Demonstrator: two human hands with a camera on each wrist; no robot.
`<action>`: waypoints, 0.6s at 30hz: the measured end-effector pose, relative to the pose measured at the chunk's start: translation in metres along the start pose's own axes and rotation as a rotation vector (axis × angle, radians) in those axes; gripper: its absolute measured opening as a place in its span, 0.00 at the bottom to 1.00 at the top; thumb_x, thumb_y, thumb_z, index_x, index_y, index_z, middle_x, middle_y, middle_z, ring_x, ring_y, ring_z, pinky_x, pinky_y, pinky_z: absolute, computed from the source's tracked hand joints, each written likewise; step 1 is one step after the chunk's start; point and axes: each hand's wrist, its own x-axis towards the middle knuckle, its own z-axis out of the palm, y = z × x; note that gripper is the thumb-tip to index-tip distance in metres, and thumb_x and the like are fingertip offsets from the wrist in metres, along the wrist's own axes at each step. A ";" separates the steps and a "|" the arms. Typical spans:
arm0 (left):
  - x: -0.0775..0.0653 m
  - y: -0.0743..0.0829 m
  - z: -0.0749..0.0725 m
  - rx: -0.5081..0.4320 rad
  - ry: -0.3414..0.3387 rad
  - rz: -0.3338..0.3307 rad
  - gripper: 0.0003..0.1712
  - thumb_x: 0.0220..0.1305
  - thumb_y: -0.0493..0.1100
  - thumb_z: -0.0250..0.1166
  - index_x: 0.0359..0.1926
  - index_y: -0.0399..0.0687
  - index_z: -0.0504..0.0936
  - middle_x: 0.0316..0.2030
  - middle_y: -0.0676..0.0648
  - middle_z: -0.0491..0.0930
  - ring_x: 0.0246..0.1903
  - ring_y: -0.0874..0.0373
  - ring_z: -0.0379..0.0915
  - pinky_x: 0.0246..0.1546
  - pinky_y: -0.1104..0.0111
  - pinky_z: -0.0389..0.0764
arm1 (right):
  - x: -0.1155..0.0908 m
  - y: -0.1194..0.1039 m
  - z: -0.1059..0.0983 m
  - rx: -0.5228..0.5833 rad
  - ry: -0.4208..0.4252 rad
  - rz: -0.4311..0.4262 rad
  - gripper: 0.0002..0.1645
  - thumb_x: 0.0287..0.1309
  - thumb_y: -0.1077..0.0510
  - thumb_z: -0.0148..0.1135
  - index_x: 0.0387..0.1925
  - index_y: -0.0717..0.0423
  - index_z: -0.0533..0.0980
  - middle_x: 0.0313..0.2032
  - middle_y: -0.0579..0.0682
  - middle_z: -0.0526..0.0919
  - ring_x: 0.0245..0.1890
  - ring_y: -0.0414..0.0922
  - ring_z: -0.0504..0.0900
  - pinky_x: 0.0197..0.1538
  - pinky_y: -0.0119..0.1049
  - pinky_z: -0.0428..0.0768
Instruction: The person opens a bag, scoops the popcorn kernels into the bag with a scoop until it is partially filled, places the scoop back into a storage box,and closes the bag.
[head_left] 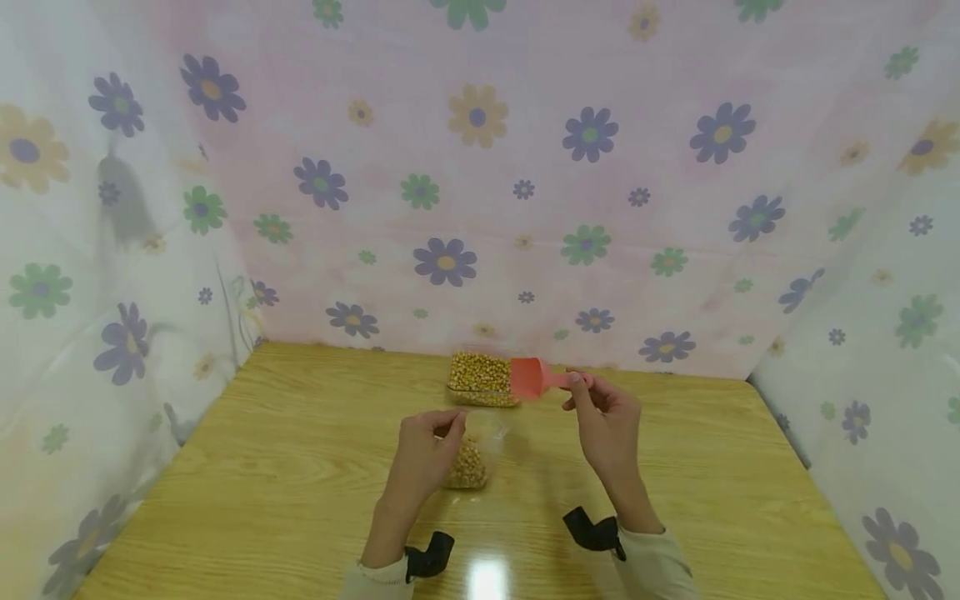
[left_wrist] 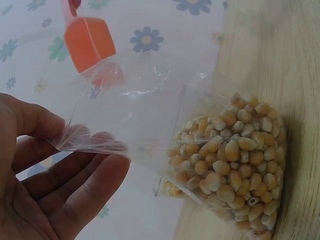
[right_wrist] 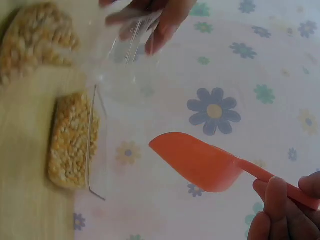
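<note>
My left hand [head_left: 429, 450] pinches the upper edge of a clear plastic bag [left_wrist: 150, 100]. Corn kernels [left_wrist: 235, 160] fill the bag's lower part, which rests on the table. In my right hand [head_left: 609, 421] is the handle of a pinkish-orange scoop [right_wrist: 195, 160], held in the air to the right of the bag. No kernels show in the scoop's visible part. Behind the bag stands a clear rectangular container [head_left: 483, 398] of corn kernels, partly covered by the scoop in the head view.
The wood-grain table [head_left: 300, 467] is bounded at the back and both sides by flowered cloth [head_left: 480, 200]. A black strap mount [head_left: 431, 557] sits on the left wrist, and another mount [head_left: 592, 531] on the right.
</note>
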 end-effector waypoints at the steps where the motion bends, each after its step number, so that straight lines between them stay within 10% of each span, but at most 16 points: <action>1: 0.000 0.000 0.000 0.000 0.000 0.000 0.12 0.72 0.36 0.63 0.45 0.33 0.89 0.29 0.40 0.87 0.28 0.61 0.80 0.31 0.71 0.81 | 0.006 0.004 0.003 -0.015 -0.021 -0.010 0.13 0.71 0.61 0.61 0.41 0.67 0.87 0.30 0.57 0.88 0.23 0.39 0.83 0.14 0.30 0.62; 11: -0.001 -0.002 0.000 -0.026 -0.002 -0.010 0.12 0.72 0.36 0.63 0.45 0.32 0.89 0.29 0.41 0.87 0.27 0.62 0.79 0.29 0.72 0.80 | 0.048 0.063 0.037 -0.143 -0.187 0.093 0.15 0.73 0.61 0.58 0.33 0.67 0.84 0.36 0.66 0.88 0.22 0.42 0.82 0.18 0.30 0.66; 18: 0.001 -0.001 0.000 -0.009 0.005 -0.029 0.12 0.72 0.37 0.62 0.45 0.32 0.89 0.28 0.42 0.86 0.27 0.62 0.79 0.28 0.72 0.79 | 0.053 0.090 0.051 0.000 -0.216 0.387 0.18 0.74 0.59 0.55 0.42 0.73 0.84 0.35 0.65 0.88 0.26 0.51 0.86 0.29 0.35 0.82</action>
